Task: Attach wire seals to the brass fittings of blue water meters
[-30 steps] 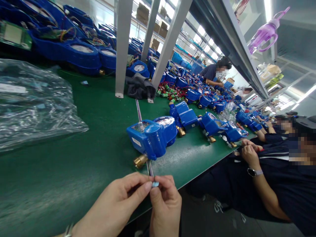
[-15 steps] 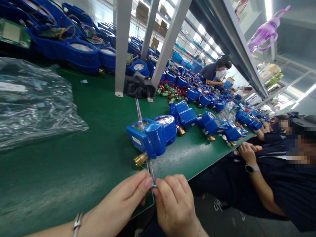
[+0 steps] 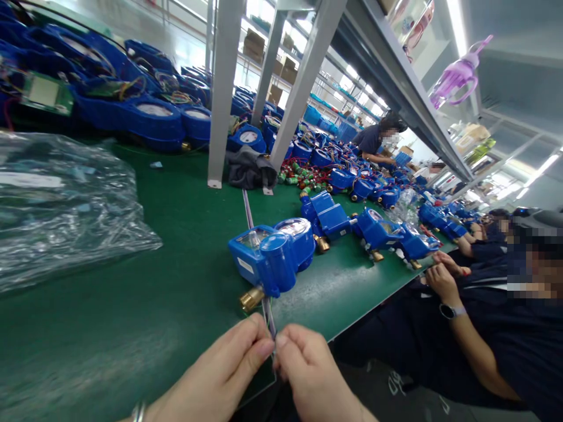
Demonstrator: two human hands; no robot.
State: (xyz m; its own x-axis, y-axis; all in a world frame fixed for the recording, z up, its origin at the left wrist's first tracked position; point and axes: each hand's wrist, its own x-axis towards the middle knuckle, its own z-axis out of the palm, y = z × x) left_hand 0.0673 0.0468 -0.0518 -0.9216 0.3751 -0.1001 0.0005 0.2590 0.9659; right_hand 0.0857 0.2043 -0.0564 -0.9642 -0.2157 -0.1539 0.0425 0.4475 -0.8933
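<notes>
My left hand point(image 3: 229, 366) is closed in a pinch, thumb against forefinger. Fingertip to fingertip with it, my right hand point(image 3: 308, 366) is pinched too. Between them, mostly hidden, is a small light-blue piece. A thin green wire point(image 3: 270, 306) runs from my fingertips up to the nearest blue water meter point(image 3: 278, 264). That meter rests tilted on the green table just beyond my hands, its brass threaded end point(image 3: 251, 299) pointing toward me and its clear-covered dial facing up.
More blue meters point(image 3: 328, 214) lie along the table to the right, beside a seated co-worker's hands point(image 3: 442, 281). A clear plastic bag point(image 3: 79, 211) covers the left side. Grey shelf posts point(image 3: 220, 117) and a dark cloth point(image 3: 251, 168) stand behind, before piled meters.
The view has tilted up slightly. Both hands sit a little lower and remain pinched together; the light-blue piece between them is now mostly covered. The nearest meter stays in place.
</notes>
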